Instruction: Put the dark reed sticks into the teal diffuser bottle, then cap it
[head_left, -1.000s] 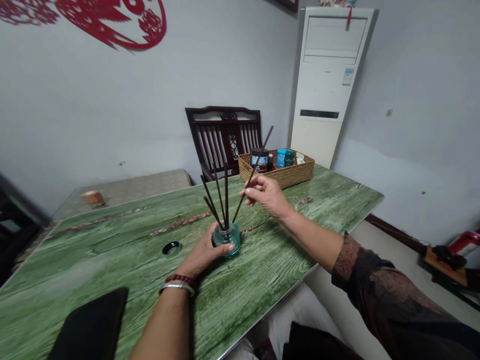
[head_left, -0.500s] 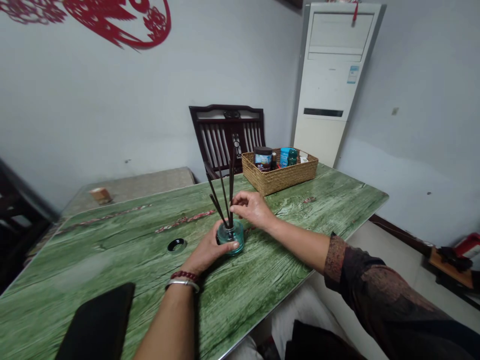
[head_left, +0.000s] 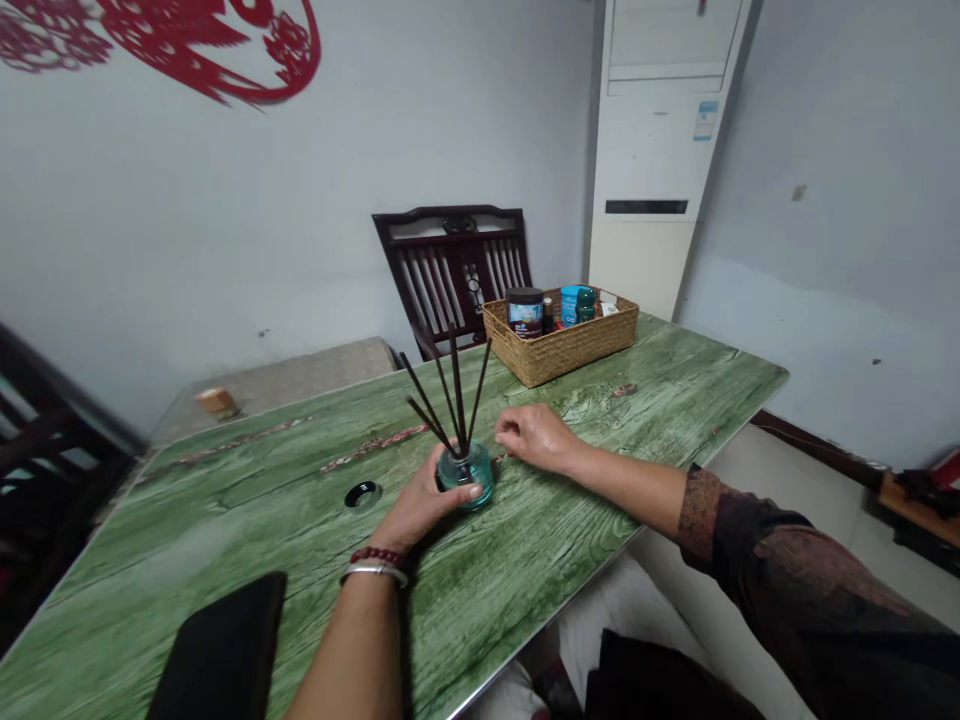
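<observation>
My left hand (head_left: 420,507) wraps around a small teal glass diffuser bottle (head_left: 466,477) standing on the green wood-grain table (head_left: 247,510). Several thin dark reed sticks (head_left: 451,395) rise from the bottle's neck and fan outward. My right hand (head_left: 536,438) rests low just to the right of the bottle, fingers loosely curled and holding nothing. A beaded bracelet and a silver bangle (head_left: 375,572) circle my left wrist.
A wicker basket (head_left: 561,345) holding jars and bottles stands at the table's far side. A black flat object (head_left: 221,650) lies near the front edge, and a black ring (head_left: 363,494) sits left of the bottle. A dark wooden chair (head_left: 450,265) stands behind the table.
My right hand has let go of a reed and moved right and down, away from the bottle. That reed now stands in the bottle with the others. My left hand stays on the bottle.
</observation>
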